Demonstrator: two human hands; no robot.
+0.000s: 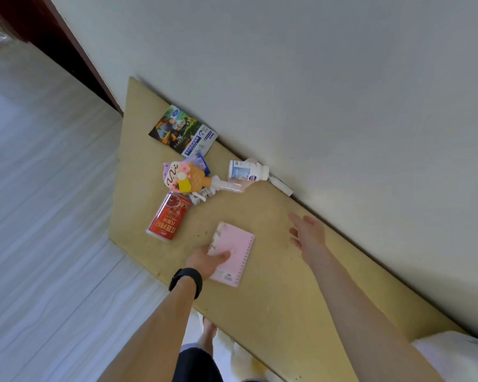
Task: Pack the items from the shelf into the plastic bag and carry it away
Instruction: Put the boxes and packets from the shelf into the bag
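Note:
A pink spiral notebook [236, 250] lies on the tan shelf [273, 271], and my left hand [204, 261] grips its near left edge, thumb on the cover. My right hand [307, 230] hovers open over the shelf to the right of the notebook, fingers spread, holding nothing. Farther along lie a red can [167, 216] on its side, a colourful ice-cream-shaped toy [182, 176], a white bottle [247, 170] on its side, a clear small bottle [226, 186] and a printed carton [182, 130]. No plastic bag is clearly in view.
The shelf runs along a white wall [342, 92]. A small white tube [280, 184] lies against the wall. Pale wood-grain floor [39, 216] lies to the left, a dark red door frame [75, 51] at top left. Something white [458, 357] sits at the shelf's near right end.

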